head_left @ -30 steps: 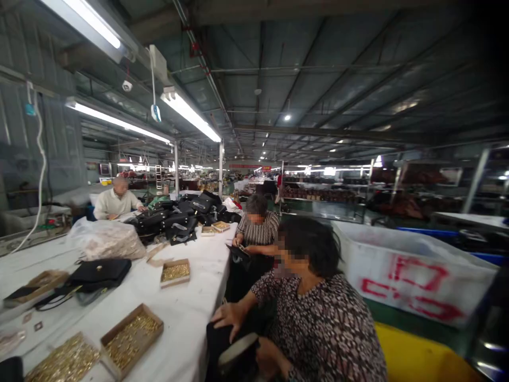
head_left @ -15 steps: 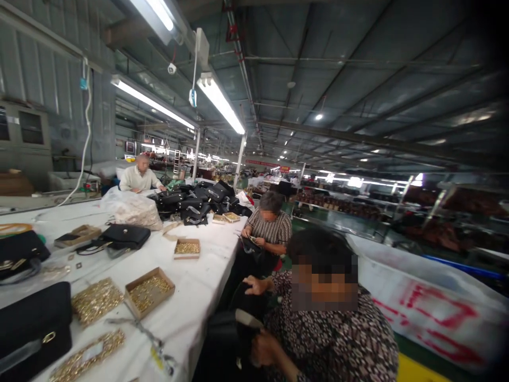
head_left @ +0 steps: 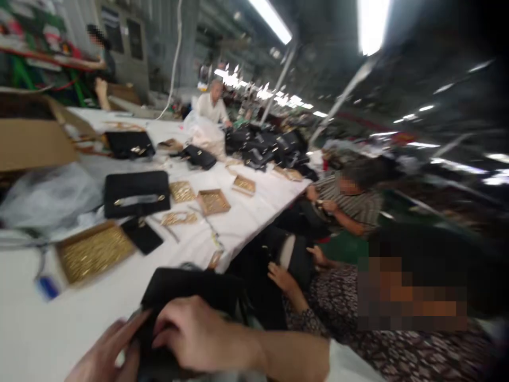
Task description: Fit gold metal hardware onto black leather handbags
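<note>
A black bag point(head_left: 191, 289) sits at the near edge of the white-covered table point(head_left: 254, 212), right in front of me. My right hand point(head_left: 199, 334) comes in from the right, its fingers curled over the bag's top. At the bottom left my left hand point(head_left: 105, 353) has its fingers pressed together against the bag's left side, gripping it. Both hands are blurred by motion, and the bag's lower part is hidden behind them.
Open cardboard trays of gold metal fittings point(head_left: 93, 252) point(head_left: 213, 201), flat black bags point(head_left: 136, 192) and a clear plastic sheet point(head_left: 47, 199) lie on the table. A big carton point(head_left: 35, 140) stands at left. Two co-workers point(head_left: 350, 199) sit close on my right, handling black bags; another sits at the far end.
The view has swung down and left, bringing my two hands and the black bag into sight at the bottom. The seated people still handle their bags.
</note>
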Tool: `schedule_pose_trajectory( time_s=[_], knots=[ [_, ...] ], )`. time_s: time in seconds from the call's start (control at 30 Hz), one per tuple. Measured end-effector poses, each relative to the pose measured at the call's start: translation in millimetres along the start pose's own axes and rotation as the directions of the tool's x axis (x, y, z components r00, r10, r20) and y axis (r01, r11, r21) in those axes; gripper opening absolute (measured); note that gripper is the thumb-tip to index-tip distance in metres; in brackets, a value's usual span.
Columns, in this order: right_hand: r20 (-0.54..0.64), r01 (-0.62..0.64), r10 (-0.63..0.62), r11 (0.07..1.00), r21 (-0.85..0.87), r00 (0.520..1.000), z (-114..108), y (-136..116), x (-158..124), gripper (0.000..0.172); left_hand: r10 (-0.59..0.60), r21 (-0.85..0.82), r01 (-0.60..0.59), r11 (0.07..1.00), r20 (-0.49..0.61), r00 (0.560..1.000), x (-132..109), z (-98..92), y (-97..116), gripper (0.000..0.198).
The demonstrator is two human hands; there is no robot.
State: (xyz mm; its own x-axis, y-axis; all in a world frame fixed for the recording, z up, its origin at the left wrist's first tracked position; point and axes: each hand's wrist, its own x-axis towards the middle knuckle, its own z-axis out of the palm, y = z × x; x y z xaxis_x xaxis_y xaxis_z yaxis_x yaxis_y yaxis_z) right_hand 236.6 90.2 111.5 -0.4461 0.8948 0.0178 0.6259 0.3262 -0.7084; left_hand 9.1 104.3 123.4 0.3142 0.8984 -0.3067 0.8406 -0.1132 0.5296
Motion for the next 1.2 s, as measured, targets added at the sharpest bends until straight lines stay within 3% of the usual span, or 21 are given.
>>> schedule_pose_trajectory(
  time_s=[0.03,0.07,0.13,0.27,0.37,0.53,0.63,0.77,0.93,1.03,1.2],
  knots=[
    [0.038,-0.024,0.021,0.995,0.092,0.999,19.4,-14.1,-0.3,0.004,-0.060,-0.040,0.060,0.997,0.004,0.998,-18.1,4.5,-9.1,0.045],
    [0.031,-0.067,0.063,0.987,0.146,0.998,31.8,-23.9,-3.6,0.003,-0.047,-0.158,0.044,0.986,-0.020,0.999,-32.1,8.1,-14.3,0.051],
    [0.035,-0.088,0.083,0.975,0.202,0.996,40.2,-30.0,-13.0,0.008,-0.030,-0.338,0.011,0.941,-0.052,0.998,-46.4,13.8,-17.0,0.054],
    [0.097,-0.097,0.080,0.977,0.188,0.992,32.8,-22.5,-28.6,0.010,-0.055,-0.507,0.053,0.861,0.010,0.998,-46.1,30.7,-19.9,0.058],
    [0.124,-0.100,0.086,0.989,0.111,0.989,35.9,-18.2,-36.5,0.008,-0.073,-0.606,0.064,0.792,0.011,0.997,-42.2,58.5,-31.5,0.053],
    [0.190,-0.146,0.130,0.987,0.073,0.973,70.8,-1.1,-46.3,0.009,-0.193,-0.639,0.045,0.768,-0.164,0.967,-39.0,116.1,-48.8,0.040],
    [0.253,-0.267,0.217,0.946,0.184,0.943,89.9,7.9,-47.7,0.011,-0.304,-0.660,0.102,0.744,-0.199,0.932,-41.0,134.9,-52.3,0.027],
    [0.376,-0.443,0.303,0.816,0.372,0.876,86.7,12.0,-37.1,0.005,-0.350,-0.693,0.125,0.710,-0.193,0.917,-44.4,140.8,-58.2,0.024],
    [0.283,-0.217,0.161,0.960,0.177,0.946,59.7,16.7,-17.8,0.011,-0.341,-0.707,0.108,0.699,-0.197,0.919,-47.5,142.6,-64.5,0.020],
    [0.383,-0.133,0.084,0.986,0.105,0.920,58.5,21.1,-16.2,0.014,-0.346,-0.745,0.087,0.661,-0.200,0.917,-47.4,144.2,-65.6,0.019],
    [0.492,-0.097,0.039,0.991,0.093,0.869,84.8,25.1,-18.6,0.014,-0.318,-0.760,0.091,0.644,-0.157,0.935,-44.8,142.9,-67.5,0.014]
  ],
)
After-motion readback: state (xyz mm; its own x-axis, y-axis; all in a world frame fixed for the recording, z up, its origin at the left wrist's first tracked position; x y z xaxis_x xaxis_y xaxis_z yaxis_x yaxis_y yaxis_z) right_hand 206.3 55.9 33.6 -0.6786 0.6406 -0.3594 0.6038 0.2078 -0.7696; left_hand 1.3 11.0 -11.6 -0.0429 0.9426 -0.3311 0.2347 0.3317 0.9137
